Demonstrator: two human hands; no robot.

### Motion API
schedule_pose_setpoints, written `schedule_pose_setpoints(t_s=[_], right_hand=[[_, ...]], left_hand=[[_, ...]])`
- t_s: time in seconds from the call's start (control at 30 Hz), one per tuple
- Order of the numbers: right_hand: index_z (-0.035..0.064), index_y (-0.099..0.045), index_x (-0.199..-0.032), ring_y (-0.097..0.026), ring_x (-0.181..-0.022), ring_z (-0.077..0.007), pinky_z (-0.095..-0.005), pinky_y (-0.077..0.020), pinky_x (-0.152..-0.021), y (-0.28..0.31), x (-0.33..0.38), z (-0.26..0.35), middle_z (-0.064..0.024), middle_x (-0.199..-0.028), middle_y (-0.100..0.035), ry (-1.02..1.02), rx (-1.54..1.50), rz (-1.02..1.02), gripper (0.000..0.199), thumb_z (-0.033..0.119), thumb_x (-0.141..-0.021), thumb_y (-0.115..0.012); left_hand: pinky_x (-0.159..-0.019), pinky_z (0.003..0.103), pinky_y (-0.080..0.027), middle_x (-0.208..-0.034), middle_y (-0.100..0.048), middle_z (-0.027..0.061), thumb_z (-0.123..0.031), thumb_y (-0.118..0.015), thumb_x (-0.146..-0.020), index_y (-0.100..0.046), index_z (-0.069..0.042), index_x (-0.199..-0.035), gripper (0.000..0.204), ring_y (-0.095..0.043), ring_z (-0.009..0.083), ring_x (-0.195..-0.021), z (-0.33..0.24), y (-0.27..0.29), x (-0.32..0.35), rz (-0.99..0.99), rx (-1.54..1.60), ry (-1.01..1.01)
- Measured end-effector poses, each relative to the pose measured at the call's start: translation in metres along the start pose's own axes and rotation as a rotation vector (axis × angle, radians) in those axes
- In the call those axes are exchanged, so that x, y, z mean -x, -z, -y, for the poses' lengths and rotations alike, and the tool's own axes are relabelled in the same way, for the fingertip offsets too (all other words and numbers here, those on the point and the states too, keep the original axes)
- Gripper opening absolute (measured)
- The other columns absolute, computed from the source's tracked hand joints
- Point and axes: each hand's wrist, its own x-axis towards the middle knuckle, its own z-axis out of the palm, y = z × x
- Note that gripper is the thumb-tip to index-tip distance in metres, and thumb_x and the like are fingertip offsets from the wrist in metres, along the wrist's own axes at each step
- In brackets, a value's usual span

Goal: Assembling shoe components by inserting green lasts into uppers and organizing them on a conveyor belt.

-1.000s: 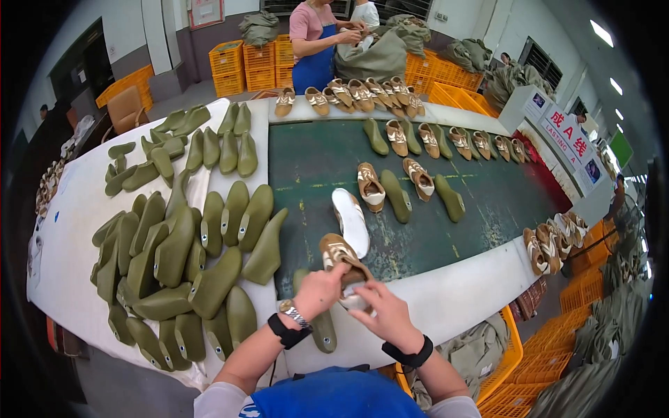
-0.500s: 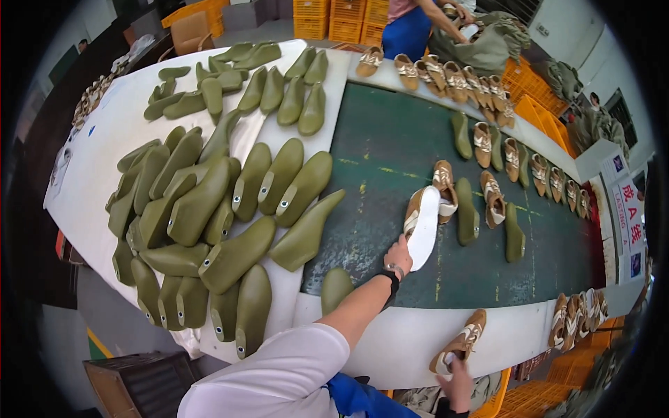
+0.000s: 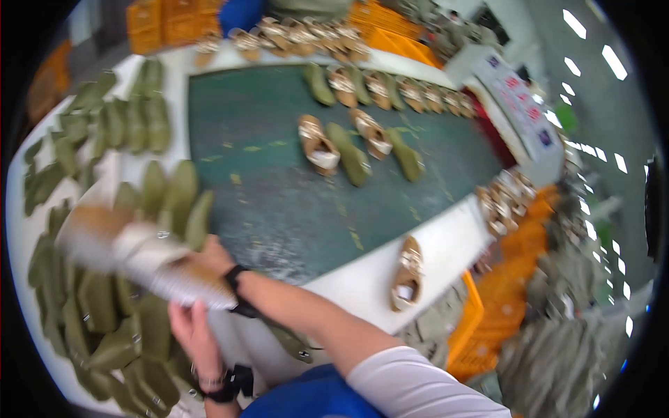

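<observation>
A brown-and-white sneaker (image 3: 150, 261), smeared by motion, is held up in front of the heap of olive-green shoe lasts (image 3: 97, 299). My right hand (image 3: 217, 256) reaches across from the right and grips its side; the fingers are partly hidden behind it. From below, my left hand (image 3: 195, 334) has thumb and fingertips on the sneaker's lower edge. Apart from both hands, another brown sneaker (image 3: 406, 275) stands on the white table border to the right. Two more sneakers, one of them the near-left sneaker (image 3: 319, 148), alternate with lasts on the green mat (image 3: 279, 202).
Brown sneakers (image 3: 300, 38) line the far border, and more sneakers (image 3: 505, 202) stand at the right corner. A white sign board (image 3: 516, 104) rises at the table's right end. Orange crates (image 3: 495, 292) and grey-green cloth (image 3: 557, 348) lie beyond the right edge.
The view has swung right. My left hand has brought the sneaker from the mat over to the lasts. My right hand has let go of the border sneaker and joined it on this one.
</observation>
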Motion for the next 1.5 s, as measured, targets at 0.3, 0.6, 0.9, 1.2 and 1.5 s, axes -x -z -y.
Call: schedule_pose_setpoints(t_s=[0.3, 0.6, 0.9, 1.2, 1.5], right_hand=[[-0.0034, -0.057, -0.102, -0.057, -0.085, -0.0184, -0.0311, -0.0471, -0.076, 0.107, 0.013, 0.043, -0.0115, -0.094, -0.059, -0.241, -0.450, 0.143, 0.043, 0.033, -0.080, -0.059], [-0.0009, -0.037, -0.124, -0.062, -0.091, -0.0379, -0.0423, -0.0489, -0.079, 0.237, -0.088, -0.012, -0.0245, -0.098, -0.063, -0.112, 0.845, -0.398, 0.084, 0.064, -0.074, -0.056], [0.0106, -0.047, -0.122, -0.064, -0.079, -0.0358, -0.0447, -0.0501, -0.069, 0.278, -0.090, 0.000, -0.0185, -0.084, -0.066, 0.038, 1.198, -0.108, 0.055, 0.051, -0.085, -0.049], [0.0111, -0.042, -0.124, -0.065, -0.073, -0.0330, -0.0431, -0.0516, -0.063, 0.254, -0.041, -0.018, -0.0157, -0.079, -0.066, 0.083, 1.148, -0.304, 0.054, 0.039, -0.082, -0.059], [0.0159, -0.043, -0.128, -0.061, -0.093, -0.0328, -0.0422, -0.0493, -0.078, 0.269, 0.053, 0.007, -0.0168, -0.103, -0.063, 0.114, 0.908, -0.226, 0.049, 0.036, -0.085, -0.055]], left_hand=[[-0.070, 0.037, -0.047, -0.087, -0.058, 0.0161, -0.006, -0.052, -0.086, -0.050, 0.004, -0.100, 0.018, -0.060, 0.0275, -0.080, 0.056, 0.023, 0.077, 0.303, -0.221, 0.168], [-0.070, 0.041, -0.047, -0.092, -0.059, 0.0213, -0.012, -0.061, -0.083, -0.055, 0.001, -0.098, 0.020, -0.057, 0.0397, -0.079, 0.068, 0.028, 0.064, 0.457, -0.476, 0.221], [-0.073, 0.042, -0.047, -0.096, -0.059, 0.0233, -0.004, -0.056, -0.085, -0.055, 0.002, -0.102, 0.018, -0.057, 0.0413, -0.084, 0.038, 0.019, 0.045, 0.446, -0.568, 0.096], [-0.065, 0.043, -0.044, -0.083, -0.056, 0.0221, -0.008, -0.052, -0.089, -0.054, 0.001, -0.098, 0.013, -0.054, 0.0408, -0.076, -0.023, 0.002, 0.072, 0.359, -0.602, -0.045], [-0.060, 0.045, -0.045, -0.083, -0.056, 0.0205, -0.004, -0.052, -0.083, -0.053, -0.003, -0.093, 0.011, -0.055, 0.0422, -0.073, -0.032, 0.011, 0.091, 0.325, -0.865, -0.380]])
